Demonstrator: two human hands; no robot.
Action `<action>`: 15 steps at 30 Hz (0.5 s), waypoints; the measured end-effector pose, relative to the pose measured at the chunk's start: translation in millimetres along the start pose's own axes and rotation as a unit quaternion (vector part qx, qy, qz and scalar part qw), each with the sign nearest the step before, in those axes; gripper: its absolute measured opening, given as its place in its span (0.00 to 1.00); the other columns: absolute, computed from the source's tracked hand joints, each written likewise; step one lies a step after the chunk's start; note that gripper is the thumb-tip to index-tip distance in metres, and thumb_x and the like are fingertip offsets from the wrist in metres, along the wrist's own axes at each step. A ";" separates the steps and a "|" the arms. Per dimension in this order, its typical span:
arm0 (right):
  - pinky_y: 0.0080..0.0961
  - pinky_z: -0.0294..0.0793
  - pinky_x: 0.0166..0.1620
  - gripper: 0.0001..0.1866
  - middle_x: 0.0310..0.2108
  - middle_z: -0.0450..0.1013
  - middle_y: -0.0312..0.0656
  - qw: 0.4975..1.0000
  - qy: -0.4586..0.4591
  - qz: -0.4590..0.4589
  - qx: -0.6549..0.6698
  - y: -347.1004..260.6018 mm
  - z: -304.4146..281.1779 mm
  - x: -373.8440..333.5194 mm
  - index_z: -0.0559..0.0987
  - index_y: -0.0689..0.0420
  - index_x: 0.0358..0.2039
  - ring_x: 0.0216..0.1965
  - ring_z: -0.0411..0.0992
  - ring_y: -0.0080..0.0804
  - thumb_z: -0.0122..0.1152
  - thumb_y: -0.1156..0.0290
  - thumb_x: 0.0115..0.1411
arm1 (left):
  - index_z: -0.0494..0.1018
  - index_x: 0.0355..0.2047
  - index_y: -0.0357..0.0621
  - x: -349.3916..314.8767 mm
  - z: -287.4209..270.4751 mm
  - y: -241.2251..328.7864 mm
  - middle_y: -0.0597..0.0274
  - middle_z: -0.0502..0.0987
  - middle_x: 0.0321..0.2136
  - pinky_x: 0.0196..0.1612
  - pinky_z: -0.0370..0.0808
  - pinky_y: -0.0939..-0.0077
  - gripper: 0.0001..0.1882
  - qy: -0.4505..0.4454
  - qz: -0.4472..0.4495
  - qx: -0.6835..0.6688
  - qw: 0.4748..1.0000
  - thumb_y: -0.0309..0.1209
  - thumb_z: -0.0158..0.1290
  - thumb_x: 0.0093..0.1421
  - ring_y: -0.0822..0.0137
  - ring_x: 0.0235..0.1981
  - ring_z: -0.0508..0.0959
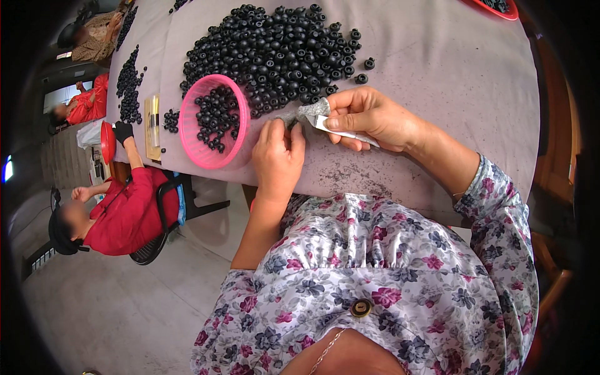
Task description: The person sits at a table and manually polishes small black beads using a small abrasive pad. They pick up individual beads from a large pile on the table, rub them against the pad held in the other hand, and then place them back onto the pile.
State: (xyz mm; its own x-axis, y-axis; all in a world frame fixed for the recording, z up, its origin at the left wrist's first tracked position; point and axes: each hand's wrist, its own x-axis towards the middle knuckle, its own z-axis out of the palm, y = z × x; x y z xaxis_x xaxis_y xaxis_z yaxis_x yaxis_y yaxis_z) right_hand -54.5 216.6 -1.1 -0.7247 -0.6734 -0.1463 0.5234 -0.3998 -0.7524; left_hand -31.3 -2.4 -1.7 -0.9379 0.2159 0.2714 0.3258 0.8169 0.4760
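My left hand (279, 153) is closed at the table's near edge, just right of a pink mesh basket (184, 128). Something small and dark shows at its fingertips, too hidden to name. Close beside it, my right hand (375, 119) grips a slim, flat white tool (347, 131) between thumb and fingers. Grey speckled material (314, 110) covers the area at the right fingertips, and more grey shows by the left fingertips. Small round black parts (215, 119) with holes lie in the basket. A large pile of the same black parts (275, 50) spreads behind both hands.
Dark crumbs (356, 178) are scattered over the grey tablecloth (437, 62) near my body. A red bowl (500, 9) stands at the far right. Leftward, a person in red (131, 212) sits by the table, near a smaller pile of black parts (130, 87). Others sit farther back.
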 end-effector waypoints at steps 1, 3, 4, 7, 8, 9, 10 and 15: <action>0.10 0.61 0.18 0.06 0.24 0.75 0.33 1.000 0.001 0.002 -0.001 -0.2 -0.3 -0.2 0.79 0.58 0.37 0.17 0.68 0.13 0.59 0.70 0.64 | 0.66 0.27 0.37 0.4 0.5 -0.1 0.52 0.71 0.23 0.26 0.69 0.56 0.09 0.001 0.007 0.004 1.000 0.27 0.55 0.58 0.49 0.23 0.73; 0.10 0.62 0.18 0.06 0.24 0.75 0.33 1.000 -0.001 -0.002 0.003 -0.6 0.2 0.5 0.79 0.58 0.37 0.17 0.68 0.13 0.59 0.69 0.64 | 0.66 0.28 0.37 1.3 0.2 0.4 0.52 0.70 0.23 0.27 0.69 0.56 0.09 -0.004 0.011 0.004 1.000 0.27 0.55 0.58 0.49 0.23 0.73; 0.10 0.62 0.18 0.07 0.24 0.75 0.33 1.000 -0.002 -0.004 0.005 -0.6 0.5 0.5 0.79 0.58 0.38 0.17 0.68 0.13 0.59 0.69 0.64 | 0.67 0.28 0.37 2.2 -1.0 1.2 0.52 0.70 0.24 0.27 0.69 0.56 0.09 -0.011 0.009 -0.001 1.000 0.27 0.55 0.58 0.49 0.24 0.73; 0.10 0.62 0.18 0.06 0.24 0.75 0.33 1.000 0.003 0.000 0.001 -1.2 -0.1 -0.2 0.79 0.58 0.37 0.17 0.67 0.13 0.60 0.70 0.63 | 0.67 0.28 0.37 4.2 -1.5 2.5 0.52 0.70 0.24 0.28 0.69 0.56 0.09 -0.020 0.024 0.002 0.999 0.27 0.55 0.58 0.47 0.24 0.72; 0.10 0.62 0.18 0.06 0.24 0.75 0.33 1.000 0.002 0.000 0.002 -1.1 -0.1 -0.1 0.79 0.58 0.37 0.17 0.67 0.13 0.60 0.70 0.63 | 0.67 0.28 0.37 4.9 -1.6 2.5 0.51 0.70 0.24 0.28 0.69 0.56 0.09 -0.021 0.033 0.007 0.999 0.27 0.55 0.58 0.47 0.24 0.72; 0.10 0.61 0.18 0.06 0.24 0.75 0.33 1.000 0.002 0.000 0.003 -0.6 -0.2 -0.1 0.79 0.58 0.37 0.17 0.67 0.13 0.60 0.70 0.63 | 0.67 0.28 0.37 4.5 -1.3 0.6 0.54 0.70 0.24 0.27 0.68 0.58 0.09 -0.020 0.028 -0.005 0.999 0.27 0.55 0.59 0.50 0.23 0.72; 0.09 0.61 0.18 0.06 0.24 0.75 0.33 1.000 0.003 -0.001 0.004 -0.4 -1.0 -0.4 0.79 0.58 0.37 0.17 0.67 0.13 0.60 0.70 0.63 | 0.68 0.29 0.37 4.1 0.1 -2.5 0.56 0.71 0.23 0.26 0.68 0.61 0.08 -0.019 0.024 -0.018 0.999 0.27 0.55 0.60 0.53 0.22 0.72; 0.10 0.61 0.18 0.10 0.24 0.75 0.33 1.000 -0.006 -0.023 -0.011 -3.6 0.6 -1.5 0.76 0.59 0.45 0.18 0.67 0.12 0.59 0.72 0.63 | 0.73 0.36 0.38 3.9 -11.4 -1.9 0.70 0.71 0.25 0.23 0.63 0.81 0.08 -0.111 -0.263 -0.557 0.780 0.30 0.52 0.66 0.77 0.22 0.67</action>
State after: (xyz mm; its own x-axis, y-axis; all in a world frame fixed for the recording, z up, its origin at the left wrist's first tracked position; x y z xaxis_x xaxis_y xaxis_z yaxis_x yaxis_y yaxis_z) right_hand -55.0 218.6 2.2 -0.7428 -0.6615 -0.1031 0.4793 -0.4179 -0.7718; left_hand -34.2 -9.2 8.0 -0.9341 0.1961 -0.2985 -0.3251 -0.1207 0.9380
